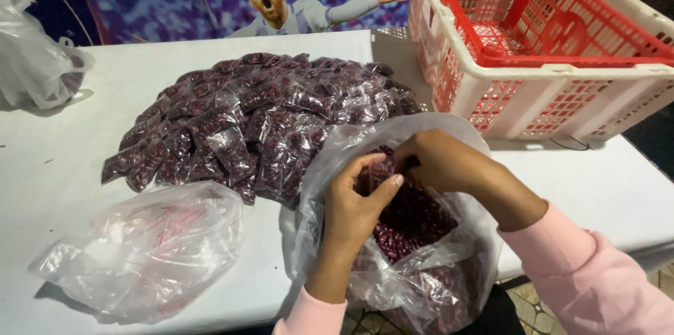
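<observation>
Both hands, left hand (354, 202) and right hand (439, 161), pinch together on a small packet (382, 170) over the open bag of red beans (414, 226) at the white table's (63, 166) near edge, beside piled filled packets (260, 121).

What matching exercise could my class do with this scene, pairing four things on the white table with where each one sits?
Things:
1. heap of small clear packets of dark red beans
2. red plastic basket
3. crumpled clear bag of empty small bags
4. large clear bag of loose red beans

Places:
A. near left part of the white table
B. under both hands, left hand and right hand
C. middle of the table
D. nested inside the white plastic crate

Pairs: 1-C, 2-D, 3-A, 4-B
</observation>
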